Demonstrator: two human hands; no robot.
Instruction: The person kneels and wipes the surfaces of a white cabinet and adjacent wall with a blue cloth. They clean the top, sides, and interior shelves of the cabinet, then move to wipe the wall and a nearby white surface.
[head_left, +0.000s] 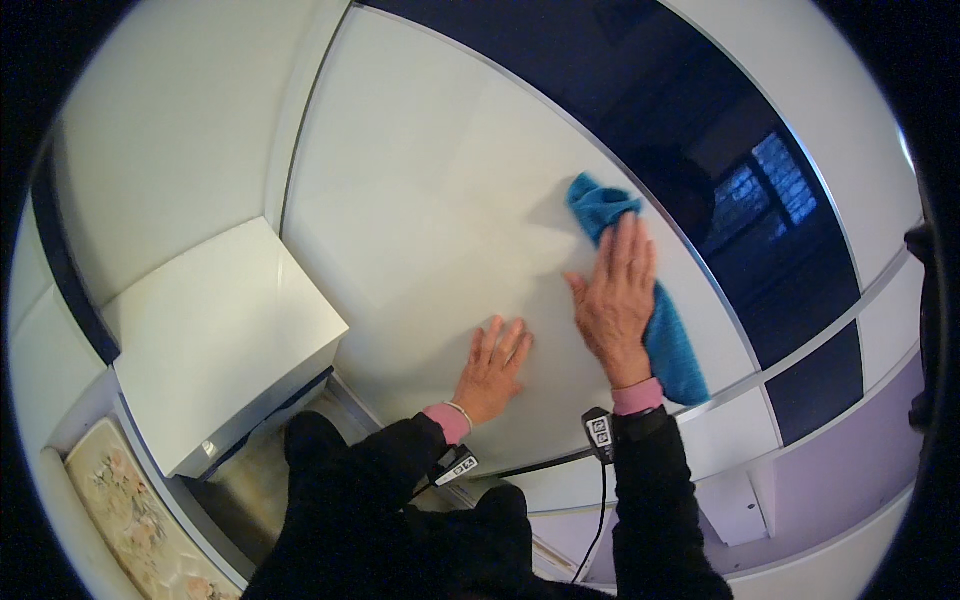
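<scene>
My right hand (619, 296) lies flat, fingers stretched out, pressing a blue cloth (675, 352) against a large white panel (420, 172). One end of the cloth bunches up beyond my fingertips, and the rest hangs past the wrist side, close to the panel's metal trim. My left hand (491, 371) rests on the same panel with its fingers spread and nothing in it. Both wrists show pink cuffs under black sleeves, each with a small device strapped on.
A glossy dark blue panel (705, 172) with a window's reflection borders the white one. A white box-shaped cabinet (225, 330) juts out at left. Below it lies a floral-patterned cushioned surface (135, 510). A black cable (600, 525) hangs from the right wrist device. An open lilac compartment (817, 487) shows at lower right.
</scene>
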